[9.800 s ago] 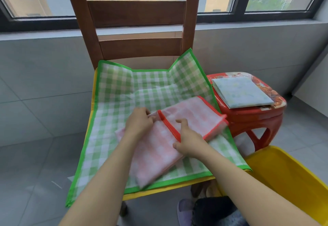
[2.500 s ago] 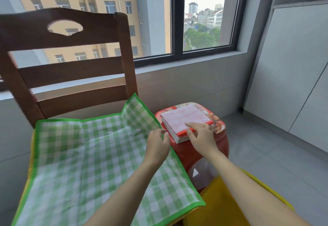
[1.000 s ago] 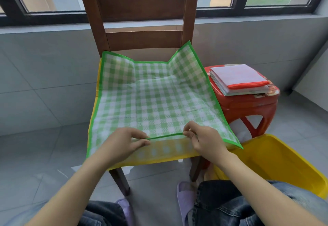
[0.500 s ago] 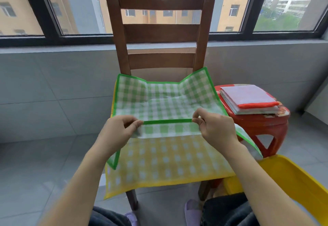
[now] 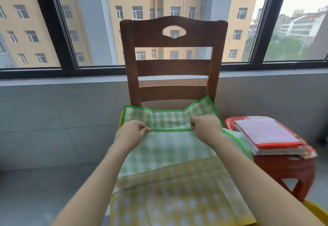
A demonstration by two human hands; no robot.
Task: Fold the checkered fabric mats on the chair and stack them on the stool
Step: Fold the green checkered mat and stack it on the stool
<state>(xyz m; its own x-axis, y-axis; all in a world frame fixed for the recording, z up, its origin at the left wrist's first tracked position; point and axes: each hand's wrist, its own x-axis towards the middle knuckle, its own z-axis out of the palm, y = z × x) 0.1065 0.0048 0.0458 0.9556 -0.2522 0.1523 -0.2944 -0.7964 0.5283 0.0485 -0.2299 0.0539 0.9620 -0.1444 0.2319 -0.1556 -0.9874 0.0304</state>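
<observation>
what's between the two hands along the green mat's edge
In the head view, only the green mat's own green border runs between the left hand and right hand, pulled taut; nothing else lies there.

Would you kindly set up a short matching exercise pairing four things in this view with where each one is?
Things:
1. green checkered mat
2. yellow checkered mat
3. red-edged folded mat
4. red stool

Places:
A. top of the stack
B. right of the chair
C. pinched by both hands
D. under the green mat

Pairs: 1-C, 2-D, 3-A, 4-B
</observation>
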